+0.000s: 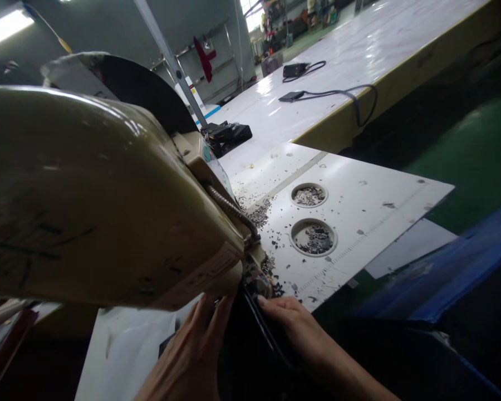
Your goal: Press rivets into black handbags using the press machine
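A beige machine head (121, 206), like that of a sewing machine, fills the left side. Below its working end is a dark, flat piece with a glossy edge (261, 320); I cannot make out its kind. My right hand (294, 323) is closed on this piece from the right, thumb on top near the machine's tip. My left hand (192, 348) lies to the left of it with fingers stretched forward. The machine head hides those fingertips, and shadow obscures much of the piece.
Small dark scraps (259, 214) are scattered over the white machine table (376, 206), which has two round recesses (313, 236). Behind lies a long white table (342, 50) with black items and a strap (338, 92). Blue material (451, 273) is at the right.
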`<state>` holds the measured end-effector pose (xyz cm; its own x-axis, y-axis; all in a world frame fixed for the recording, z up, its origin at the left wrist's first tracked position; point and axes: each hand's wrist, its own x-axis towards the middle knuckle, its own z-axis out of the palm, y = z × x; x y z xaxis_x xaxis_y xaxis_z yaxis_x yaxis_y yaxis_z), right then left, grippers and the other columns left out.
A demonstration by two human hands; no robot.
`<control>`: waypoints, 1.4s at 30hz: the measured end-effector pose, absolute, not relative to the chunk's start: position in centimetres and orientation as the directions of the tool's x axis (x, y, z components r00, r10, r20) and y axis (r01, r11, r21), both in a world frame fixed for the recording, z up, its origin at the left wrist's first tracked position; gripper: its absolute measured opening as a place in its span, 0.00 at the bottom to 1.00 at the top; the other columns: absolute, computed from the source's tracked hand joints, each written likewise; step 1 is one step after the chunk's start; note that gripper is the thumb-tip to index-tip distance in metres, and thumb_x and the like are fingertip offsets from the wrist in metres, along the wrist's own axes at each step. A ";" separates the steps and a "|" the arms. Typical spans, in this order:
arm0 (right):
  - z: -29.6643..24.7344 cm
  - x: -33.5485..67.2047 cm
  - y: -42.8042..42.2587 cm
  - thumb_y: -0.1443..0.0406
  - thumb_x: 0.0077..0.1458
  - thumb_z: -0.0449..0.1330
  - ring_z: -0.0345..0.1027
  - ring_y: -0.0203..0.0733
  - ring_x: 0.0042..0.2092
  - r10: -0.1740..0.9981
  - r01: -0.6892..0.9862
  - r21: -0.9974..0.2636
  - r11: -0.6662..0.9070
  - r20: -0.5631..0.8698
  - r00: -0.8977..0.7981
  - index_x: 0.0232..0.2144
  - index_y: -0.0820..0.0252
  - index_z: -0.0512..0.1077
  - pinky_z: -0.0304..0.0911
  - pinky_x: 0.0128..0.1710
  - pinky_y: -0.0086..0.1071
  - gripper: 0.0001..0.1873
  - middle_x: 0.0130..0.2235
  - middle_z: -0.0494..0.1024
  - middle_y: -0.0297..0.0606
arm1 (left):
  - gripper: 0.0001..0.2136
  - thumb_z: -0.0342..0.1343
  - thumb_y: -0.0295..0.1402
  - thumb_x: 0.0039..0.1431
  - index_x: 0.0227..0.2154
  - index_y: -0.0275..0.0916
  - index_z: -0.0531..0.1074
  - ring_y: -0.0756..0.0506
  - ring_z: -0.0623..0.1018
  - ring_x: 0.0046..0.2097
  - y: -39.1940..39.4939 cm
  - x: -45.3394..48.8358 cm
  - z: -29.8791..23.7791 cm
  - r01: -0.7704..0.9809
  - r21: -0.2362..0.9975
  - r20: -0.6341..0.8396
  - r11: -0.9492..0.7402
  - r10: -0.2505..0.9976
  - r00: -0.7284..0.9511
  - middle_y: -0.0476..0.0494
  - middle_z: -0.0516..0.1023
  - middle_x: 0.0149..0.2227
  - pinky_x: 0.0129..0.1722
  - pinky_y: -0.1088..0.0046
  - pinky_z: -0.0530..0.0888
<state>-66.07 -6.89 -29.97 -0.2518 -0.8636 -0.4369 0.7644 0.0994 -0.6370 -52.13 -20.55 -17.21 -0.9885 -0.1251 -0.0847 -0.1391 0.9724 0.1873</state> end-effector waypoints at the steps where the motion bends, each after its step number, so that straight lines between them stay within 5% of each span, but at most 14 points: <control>1: -30.0 -66.1 -6.9 0.36 0.47 0.68 0.56 0.32 0.19 -0.866 0.769 -0.632 0.097 -0.434 -0.248 0.24 0.66 0.74 0.48 0.22 0.29 0.35 0.19 0.69 0.34 | 0.67 0.76 0.51 0.39 0.74 0.54 0.33 0.22 0.68 0.66 -20.5 -52.4 -17.0 -0.142 0.184 -0.077 0.972 -0.130 -0.989 0.29 0.58 0.71 0.58 0.46 0.78; 6: -29.7 -66.1 -6.9 0.37 0.45 0.69 0.56 0.31 0.20 -0.867 0.778 -0.622 0.083 -0.430 -0.251 0.24 0.68 0.75 0.46 0.23 0.28 0.36 0.20 0.69 0.35 | 0.60 0.77 0.51 0.33 0.71 0.49 0.52 0.25 0.79 0.55 -20.6 -54.1 -15.9 -0.174 0.174 -0.117 0.969 -0.155 -0.981 0.29 0.73 0.60 0.55 0.47 0.80; 10: -29.5 -65.9 -7.0 0.36 0.43 0.70 0.55 0.30 0.20 -0.853 0.779 -0.622 0.075 -0.444 -0.273 0.23 0.68 0.75 0.45 0.23 0.28 0.37 0.20 0.69 0.35 | 0.55 0.75 0.55 0.33 0.68 0.48 0.62 0.24 0.78 0.57 -20.9 -54.5 -15.6 -0.210 0.182 -0.184 0.961 -0.177 -0.967 0.30 0.74 0.61 0.55 0.47 0.80; 25: -29.8 -65.8 -7.0 0.36 0.42 0.69 0.56 0.31 0.19 -0.837 0.778 -0.620 0.101 -0.475 -0.271 0.23 0.67 0.75 0.47 0.22 0.28 0.37 0.19 0.70 0.34 | 0.59 0.71 0.63 0.38 0.71 0.50 0.51 0.23 0.72 0.63 -21.6 -52.7 -16.8 -0.158 0.243 -0.108 0.957 -0.135 -0.985 0.28 0.66 0.67 0.57 0.43 0.78; 32: -29.0 -65.9 -6.9 0.35 0.40 0.71 0.58 0.31 0.20 -0.840 0.772 -0.630 0.087 -0.463 -0.283 0.22 0.66 0.75 0.48 0.22 0.28 0.37 0.20 0.70 0.35 | 0.24 0.52 0.52 0.69 0.61 0.48 0.69 0.31 0.75 0.61 -22.3 -54.0 -17.5 -0.456 0.369 -0.193 0.810 -0.413 -0.890 0.39 0.76 0.60 0.61 0.47 0.73; 38: -29.4 -65.9 -6.9 0.38 0.42 0.72 0.59 0.32 0.22 -0.856 0.761 -0.643 0.082 -0.436 -0.276 0.25 0.68 0.76 0.49 0.23 0.28 0.36 0.21 0.72 0.36 | 0.23 0.59 0.56 0.62 0.49 0.44 0.75 0.35 0.80 0.52 -22.6 -55.8 -18.1 -0.530 0.511 -0.218 0.677 -0.494 -0.841 0.42 0.81 0.48 0.52 0.57 0.78; 42: -29.3 -65.9 -6.8 0.36 0.40 0.71 0.57 0.31 0.21 -0.854 0.746 -0.660 0.083 -0.433 -0.288 0.24 0.67 0.74 0.48 0.23 0.28 0.37 0.21 0.70 0.34 | 0.20 0.57 0.52 0.66 0.52 0.44 0.74 0.35 0.80 0.52 -21.8 -55.7 -17.5 -0.457 0.428 -0.126 0.780 -0.449 -0.884 0.41 0.81 0.50 0.54 0.54 0.77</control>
